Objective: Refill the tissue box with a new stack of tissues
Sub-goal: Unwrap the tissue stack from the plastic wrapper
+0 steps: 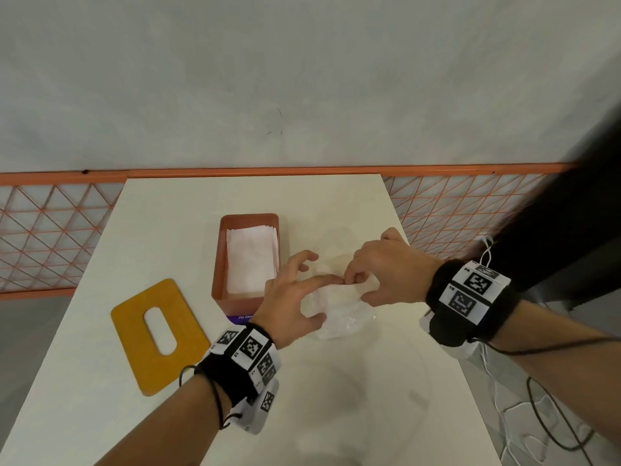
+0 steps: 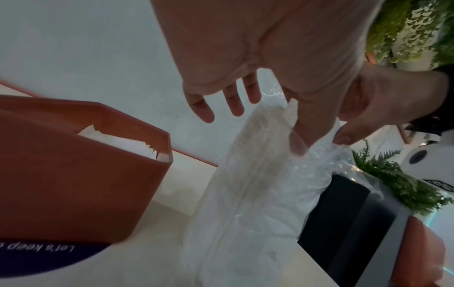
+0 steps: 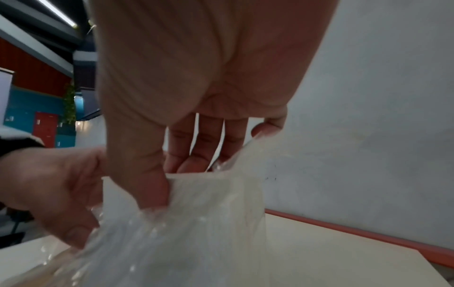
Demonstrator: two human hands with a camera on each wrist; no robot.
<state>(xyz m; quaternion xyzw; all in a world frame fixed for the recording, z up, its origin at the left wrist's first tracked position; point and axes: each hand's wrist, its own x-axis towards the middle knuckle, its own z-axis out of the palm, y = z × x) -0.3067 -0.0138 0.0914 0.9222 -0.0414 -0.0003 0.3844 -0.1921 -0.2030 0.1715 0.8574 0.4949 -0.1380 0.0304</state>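
The right hand (image 1: 391, 270) pinches the top edge of a clear plastic wrapper (image 1: 339, 312) with its thumb and fingers. The left hand (image 1: 292, 299) pinches the same wrapper, and its other fingers are spread out. The wrapper sits crumpled on the white tabletop (image 1: 336, 398), just beside the orange tissue box (image 1: 235, 299). The box is open, with a stack of white tissues (image 1: 252, 260) inside. The yellow lid (image 1: 159, 334) lies flat to the left of the box.
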